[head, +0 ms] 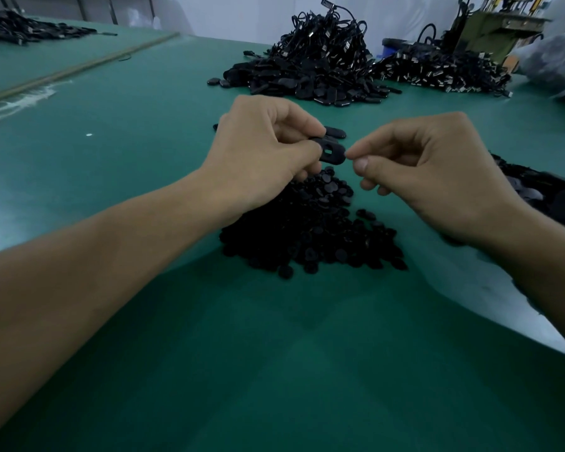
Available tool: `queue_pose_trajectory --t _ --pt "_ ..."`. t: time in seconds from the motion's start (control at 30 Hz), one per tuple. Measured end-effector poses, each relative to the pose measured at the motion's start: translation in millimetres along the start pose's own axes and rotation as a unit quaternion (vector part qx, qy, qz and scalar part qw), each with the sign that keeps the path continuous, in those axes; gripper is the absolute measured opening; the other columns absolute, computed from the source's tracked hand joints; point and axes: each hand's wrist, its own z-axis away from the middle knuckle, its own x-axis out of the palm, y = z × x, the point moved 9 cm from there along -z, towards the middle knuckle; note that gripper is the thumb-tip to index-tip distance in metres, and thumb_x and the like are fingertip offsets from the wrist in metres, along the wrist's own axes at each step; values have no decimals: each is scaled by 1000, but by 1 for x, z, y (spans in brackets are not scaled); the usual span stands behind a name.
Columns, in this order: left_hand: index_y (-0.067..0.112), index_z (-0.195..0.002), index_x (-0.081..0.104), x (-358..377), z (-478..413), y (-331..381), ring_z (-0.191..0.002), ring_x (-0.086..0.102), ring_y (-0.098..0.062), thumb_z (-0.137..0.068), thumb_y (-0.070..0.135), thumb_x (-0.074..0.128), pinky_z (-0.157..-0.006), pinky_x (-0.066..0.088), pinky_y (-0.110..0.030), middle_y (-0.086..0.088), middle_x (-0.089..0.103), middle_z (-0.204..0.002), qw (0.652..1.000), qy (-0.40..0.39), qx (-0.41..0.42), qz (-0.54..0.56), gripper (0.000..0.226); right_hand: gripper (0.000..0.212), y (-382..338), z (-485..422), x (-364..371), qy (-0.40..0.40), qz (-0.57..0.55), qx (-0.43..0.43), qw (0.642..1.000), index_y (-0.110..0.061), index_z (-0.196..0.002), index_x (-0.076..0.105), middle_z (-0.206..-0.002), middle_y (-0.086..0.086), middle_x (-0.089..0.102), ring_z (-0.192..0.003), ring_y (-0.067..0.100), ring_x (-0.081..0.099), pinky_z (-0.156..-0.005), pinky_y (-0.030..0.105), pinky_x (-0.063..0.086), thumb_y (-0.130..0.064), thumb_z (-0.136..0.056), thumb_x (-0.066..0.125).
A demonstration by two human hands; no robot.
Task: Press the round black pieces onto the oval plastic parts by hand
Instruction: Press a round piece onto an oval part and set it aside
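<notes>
An oval plastic part (331,151) is being pinched by the left hand (261,154); at its 3 o'clock, the right hand (437,177) is being held with fingertips (361,164) together, contents indiscernible.

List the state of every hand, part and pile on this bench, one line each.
Oval part: off the table, centre hole open.
Left hand: grips the oval part.
Right hand: fingers curled, tips at the part's end; contents unclear.
Round pieces: loose heap on the table.
Far oval parts: loose heap, cables piled behind.
</notes>
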Motion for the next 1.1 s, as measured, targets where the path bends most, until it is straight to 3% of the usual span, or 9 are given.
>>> queue_pose_trajectory --t 0.17,0.33,0.57,0.73,1.1 --pt "21 -84 70 1 1 3 -72 76 -20 -84 3 73 -72 62 -32 0 76 -69 1000 5 3 9 18 11 0 1 -7 28 -67 30 997 -28 -89 77 -75 -7 75 -58 -3 62 -58 9 47 -18 -90 73" --pt "14 -85 69 6 3 5 -71 76 -20 -83 -2 74 -69 61 -29 -3 76 -71 999 -12 -6 29 17 19 -1 2 -7 28 -125 44 991 -18 -101 73 -80 -1 76 -71 6 72 -68 16 57 -3 -90 71" --pt "13 -86 68 10 5 11 -70 76 -19 -84 -5 73 -67 61 -27 -4 76 -71 998 -32 -3 49 19 17 -5 0 -11 52 -61 12 997 -27 -85 73 -77 -3 74 -67 4 68 -68 16 56 -9 -88 74" --pt "14 -86 68 11 5 14 -70 76 -20 -84 -3 74 -65 59 -24 -3 76 -70 998 -35 4 54 18 16 -8 0 -10 56 -57 -5 997 -29 -84 74 -65 -15 68 -57 -6 54 -58 8 43 -14 -88 75" --pt "7 -88 69 16 7 17 -70 76 -19 -83 -6 74 -62 58 -23 -10 76 -75 996 -53 12 74 14 19 -9 -1 -8 64 -42 3 997 -31 -83 71 -68 -11 70 -62 -3 64 -58 9 46 -14 -89 74"
